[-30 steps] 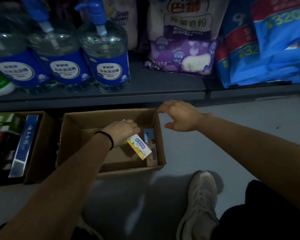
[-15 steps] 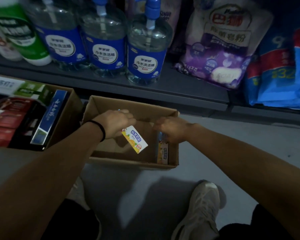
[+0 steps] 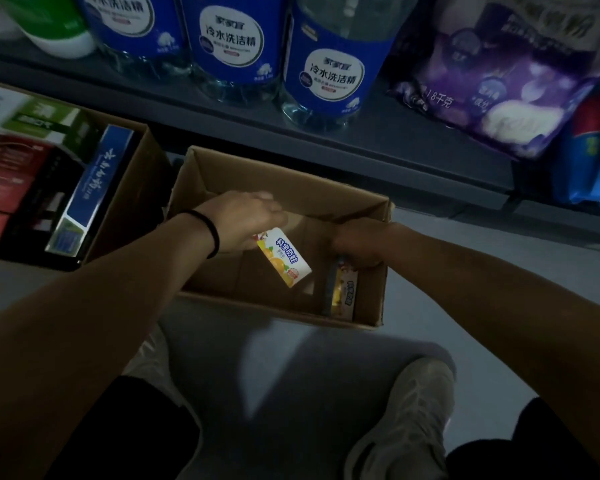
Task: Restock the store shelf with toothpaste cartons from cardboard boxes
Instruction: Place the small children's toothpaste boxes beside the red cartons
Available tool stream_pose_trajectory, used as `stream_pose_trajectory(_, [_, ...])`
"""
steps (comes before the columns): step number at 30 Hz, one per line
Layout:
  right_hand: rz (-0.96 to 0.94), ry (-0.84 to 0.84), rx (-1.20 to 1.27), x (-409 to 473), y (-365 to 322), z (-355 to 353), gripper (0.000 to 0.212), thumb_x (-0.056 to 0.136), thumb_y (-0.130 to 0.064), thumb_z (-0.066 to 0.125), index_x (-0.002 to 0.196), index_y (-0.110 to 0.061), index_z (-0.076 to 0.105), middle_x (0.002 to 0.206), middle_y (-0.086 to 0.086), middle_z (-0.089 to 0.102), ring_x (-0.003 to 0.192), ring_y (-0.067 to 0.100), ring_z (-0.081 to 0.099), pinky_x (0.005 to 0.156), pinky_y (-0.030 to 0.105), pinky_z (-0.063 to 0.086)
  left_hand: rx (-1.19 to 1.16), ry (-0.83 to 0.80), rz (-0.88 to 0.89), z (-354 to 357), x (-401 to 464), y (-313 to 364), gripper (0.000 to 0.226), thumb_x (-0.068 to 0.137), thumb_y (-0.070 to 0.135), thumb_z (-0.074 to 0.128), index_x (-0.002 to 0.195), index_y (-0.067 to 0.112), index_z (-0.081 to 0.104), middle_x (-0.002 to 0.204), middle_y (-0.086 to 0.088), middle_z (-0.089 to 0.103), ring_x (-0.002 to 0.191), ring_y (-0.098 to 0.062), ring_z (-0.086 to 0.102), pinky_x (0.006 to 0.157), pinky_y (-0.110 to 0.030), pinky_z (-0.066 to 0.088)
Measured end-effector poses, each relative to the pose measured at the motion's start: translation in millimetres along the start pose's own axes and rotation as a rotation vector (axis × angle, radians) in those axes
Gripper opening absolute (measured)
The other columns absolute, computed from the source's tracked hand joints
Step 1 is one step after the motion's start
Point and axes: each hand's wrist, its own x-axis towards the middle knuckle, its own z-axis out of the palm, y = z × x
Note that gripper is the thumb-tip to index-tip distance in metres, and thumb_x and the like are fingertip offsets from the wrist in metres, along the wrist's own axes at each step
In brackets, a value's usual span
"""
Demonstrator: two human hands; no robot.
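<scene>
a grey store shelf (image 3: 378, 147) runs along the far side, the open cardboard box (image 3: 284, 183) on the floor just near it. inside, the left hand (image 3: 246, 220) holds a white toothpaste carton (image 3: 284, 259); the right hand (image 3: 359, 242) grips a yellow carton (image 3: 342, 294) by the right wall.

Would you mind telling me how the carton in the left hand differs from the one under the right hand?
The carton in the left hand is lifted clear of the box floor and tilted, its white and orange face showing; the carton under the right hand stands on edge against the right wall of the cardboard box, mostly in shadow. The left hand grips its carton's top end; the right hand curls over the other's top. Both look like the same yellow-printed product.
</scene>
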Motion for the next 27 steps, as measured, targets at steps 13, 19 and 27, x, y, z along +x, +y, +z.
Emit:
stream_pose_trajectory(13, [0.037, 0.131, -0.053, -14, 6, -13, 0.042, 0.087, -0.023, 0.064, 0.128, -0.016, 0.053, 0.13, 0.008, 0.05, 0.12, 0.025, 0.049, 0.095, 0.038, 0.045, 0.026, -0.013, -0.008, -13, 3, 9, 0.027, 0.088, 0.029, 0.061, 0.113, 0.024, 0.052, 0.115, 0.007, 0.052, 0.111, -0.013, 0.044, 0.079, -0.027, 0.041])
stream_pose_trajectory(19, [0.107, 0.312, 0.05, -57, 6, -40, 0.045, 0.082, -0.03, 0.07, 0.123, -0.023, 0.055, 0.126, 0.002, 0.056, 0.117, 0.022, 0.051, 0.085, 0.033, 0.045, 0.054, 0.0, -0.034, -51, -8, 14, 0.025, 0.086, 0.029, 0.061, 0.108, 0.019, 0.054, 0.11, 0.001, 0.055, 0.106, -0.018, 0.047, 0.08, -0.033, 0.043])
stream_pose_trajectory(27, [0.308, 0.523, 0.159, -143, -2, -70, 0.034, 0.082, -0.033, 0.068, 0.112, -0.019, 0.058, 0.115, 0.004, 0.06, 0.104, 0.025, 0.056, 0.069, 0.03, 0.038, 0.185, 0.005, -0.119, -130, -33, 43, 0.034, 0.089, 0.032, 0.058, 0.12, 0.024, 0.048, 0.119, 0.004, 0.052, 0.114, -0.015, 0.043, 0.077, -0.03, 0.042])
